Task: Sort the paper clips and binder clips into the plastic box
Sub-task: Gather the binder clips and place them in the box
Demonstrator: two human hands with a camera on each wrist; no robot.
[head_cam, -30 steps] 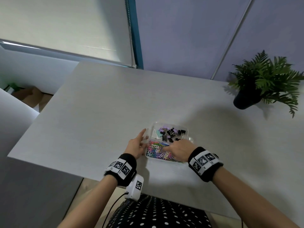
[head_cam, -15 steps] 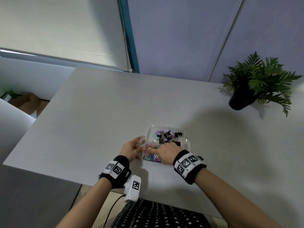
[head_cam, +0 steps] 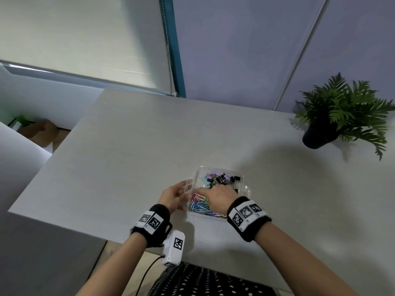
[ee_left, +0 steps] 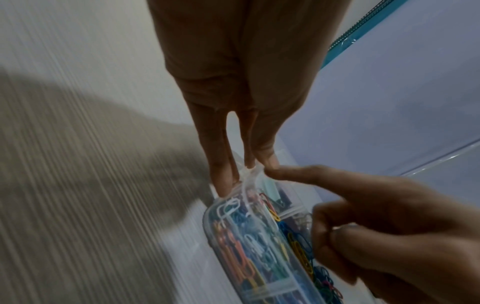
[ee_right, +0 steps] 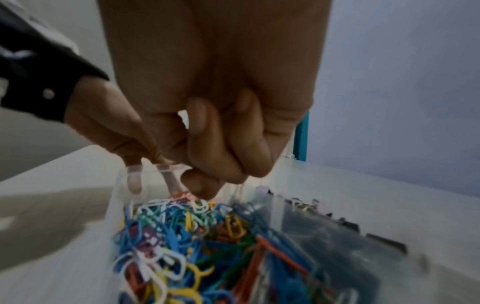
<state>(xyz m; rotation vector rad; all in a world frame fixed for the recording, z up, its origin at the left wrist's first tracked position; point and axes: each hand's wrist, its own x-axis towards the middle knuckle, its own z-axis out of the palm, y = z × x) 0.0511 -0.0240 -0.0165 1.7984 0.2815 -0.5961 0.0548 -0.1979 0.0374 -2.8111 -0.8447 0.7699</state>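
Your box sits near the tabletop's front edge, between your two hands.
The clear plastic box [head_cam: 220, 170] on the pale grey tabletop [head_cam: 128, 157] holds binder clips [head_cam: 222, 179] in its far compartment, paper clips [head_cam: 199, 205] in its near one; your left hand [head_cam: 173, 196] touches its left wall, your right hand [head_cam: 219, 196] reaches in from the near side; the potted fern [head_cam: 342, 116] stands far right.

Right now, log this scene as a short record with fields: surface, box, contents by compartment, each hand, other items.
surface: pale grey table
box: clear plastic box, lid off, near the table's front edge
near compartment: coloured paper clips
far compartment: binder clips, black, purple and mint
left hand: fingertips on the box's left latch tab, steadying it
right hand: over the box, fingers curled, index reaching toward the left edge; held item cannot be told
other items: potted fern at the far right of the table
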